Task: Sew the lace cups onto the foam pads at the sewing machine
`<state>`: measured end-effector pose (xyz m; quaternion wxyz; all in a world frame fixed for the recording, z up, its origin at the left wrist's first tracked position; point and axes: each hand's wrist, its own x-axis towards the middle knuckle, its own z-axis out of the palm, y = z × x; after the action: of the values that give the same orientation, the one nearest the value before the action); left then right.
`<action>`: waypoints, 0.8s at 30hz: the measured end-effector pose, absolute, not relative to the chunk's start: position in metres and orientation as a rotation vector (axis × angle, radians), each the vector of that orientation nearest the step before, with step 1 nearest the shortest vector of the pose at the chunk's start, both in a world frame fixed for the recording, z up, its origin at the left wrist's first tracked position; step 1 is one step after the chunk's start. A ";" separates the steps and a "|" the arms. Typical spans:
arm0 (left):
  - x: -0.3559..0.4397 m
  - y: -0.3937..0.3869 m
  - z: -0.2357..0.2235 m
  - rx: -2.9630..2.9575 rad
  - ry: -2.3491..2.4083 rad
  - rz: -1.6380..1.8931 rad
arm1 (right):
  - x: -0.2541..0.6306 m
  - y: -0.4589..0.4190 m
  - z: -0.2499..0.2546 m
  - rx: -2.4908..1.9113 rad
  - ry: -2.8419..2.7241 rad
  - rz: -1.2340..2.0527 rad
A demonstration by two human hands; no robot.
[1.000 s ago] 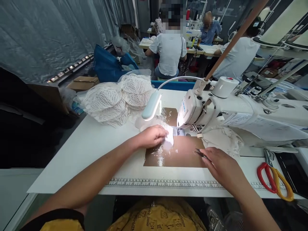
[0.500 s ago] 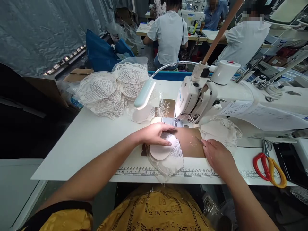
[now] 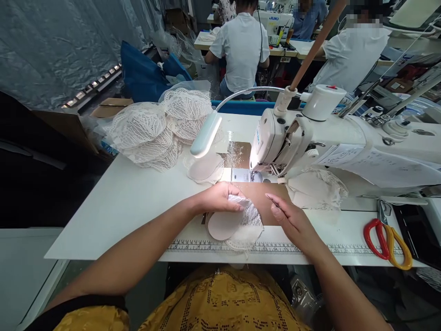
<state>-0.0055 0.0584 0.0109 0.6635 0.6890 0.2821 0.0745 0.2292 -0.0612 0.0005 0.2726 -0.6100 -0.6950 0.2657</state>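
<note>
My left hand (image 3: 223,197) pinches the upper edge of a white lace bra cup (image 3: 225,225), which hangs over the brown patch and the table's printed ruler. The cup's smooth pad faces up, with lace along its right side. Held in my right hand (image 3: 287,218) are small dark thread snips (image 3: 272,198), their tips pointing left toward the cup but apart from it. My fingers cover most of the snips. Behind my left hand, another padded cup (image 3: 206,168) lies on the table. The sewing machine (image 3: 272,142) stands just beyond both hands.
Stacked lace cups (image 3: 144,133) sit at the back left. A lamp (image 3: 206,135) hangs over the table. More lace fabric (image 3: 315,188) lies under the machine arm. Scissors (image 3: 387,243) with red and yellow handles rest at the right, beside a black phone-like slab (image 3: 418,234). Co-workers sit beyond.
My left hand has drawn the lace cup from beside the needle toward me and turned its edge up. My right hand has moved left with the snips, closer to the cup.
</note>
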 end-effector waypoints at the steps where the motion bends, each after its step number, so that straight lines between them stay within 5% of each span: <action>1: -0.006 0.057 0.011 1.540 0.628 0.184 | 0.225 -0.057 0.003 -1.624 -1.868 0.775; 12: -0.012 0.053 0.004 1.367 0.659 0.263 | 0.209 -0.035 0.009 -1.498 -1.621 1.217; 24: -0.009 0.054 -0.002 1.430 0.583 0.245 | 0.195 -0.031 0.005 -1.466 -1.691 1.155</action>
<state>-0.0091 0.0538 -0.0023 0.7095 0.6445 0.2627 0.1104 0.1950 -0.0310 0.0048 0.3065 -0.5541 -0.6391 0.4366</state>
